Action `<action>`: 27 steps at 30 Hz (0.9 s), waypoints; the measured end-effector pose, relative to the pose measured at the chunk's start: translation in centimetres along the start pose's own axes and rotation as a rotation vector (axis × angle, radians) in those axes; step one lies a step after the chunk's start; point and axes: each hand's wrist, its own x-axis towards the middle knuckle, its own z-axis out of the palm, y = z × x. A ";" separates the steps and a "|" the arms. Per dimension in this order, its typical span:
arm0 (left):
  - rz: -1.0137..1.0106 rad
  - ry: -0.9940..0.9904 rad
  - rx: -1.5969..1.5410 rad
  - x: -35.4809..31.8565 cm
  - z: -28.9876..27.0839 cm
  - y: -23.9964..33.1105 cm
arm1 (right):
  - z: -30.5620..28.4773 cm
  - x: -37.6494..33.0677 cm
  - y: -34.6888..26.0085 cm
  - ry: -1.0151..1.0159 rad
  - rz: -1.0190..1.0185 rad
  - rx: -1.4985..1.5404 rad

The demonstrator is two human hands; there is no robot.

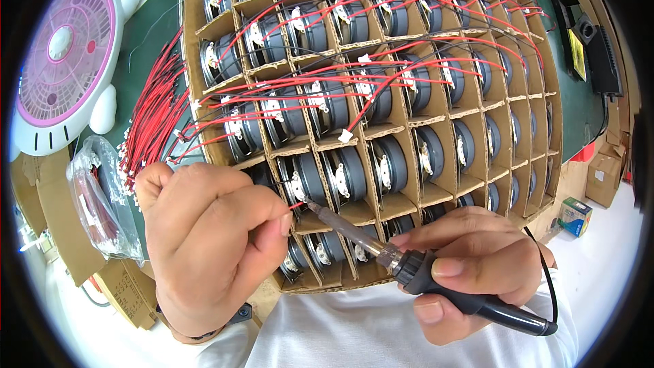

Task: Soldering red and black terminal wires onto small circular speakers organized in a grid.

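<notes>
My right hand point(480, 266) is closed around the black handle of a soldering iron point(351, 232). The iron's tip meets the white terminal strip of a round black speaker point(310, 176) in a cardboard cell. In a pinch, my left hand point(211, 238) holds a red wire point(297, 206), whose end reaches the same terminal by the iron's tip. A black wire also runs to that speaker's terminal from behind my left fingers. Speakers in the rows beyond have red and black wires point(286, 82) attached, draped over the dividers.
The cardboard divider box point(415, 123) holds many speakers on a green table point(153, 34). Left of it lie a bundle of red and black wires point(160, 109), a pink and white fan point(68, 54) and a clear plastic bag point(102, 197). A black device point(599, 58) stands at the right.
</notes>
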 end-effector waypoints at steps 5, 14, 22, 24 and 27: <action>0.011 0.007 0.058 0.0 0.4 -0.1 | 0.2 0.0 0.2 0.016 -0.041 -0.062; 0.014 0.016 0.105 0.0 0.5 0.0 | 0.1 -0.3 0.4 -0.018 -0.011 -0.027; 0.012 0.014 0.107 0.0 0.6 0.0 | 0.4 -0.4 0.3 -0.034 -0.053 -0.081; 0.013 0.018 0.101 0.0 0.6 0.0 | 0.5 -0.4 0.5 -0.024 -0.081 -0.094; 0.004 0.020 0.102 0.0 0.6 0.1 | 0.7 -0.5 0.6 -0.008 -0.111 -0.104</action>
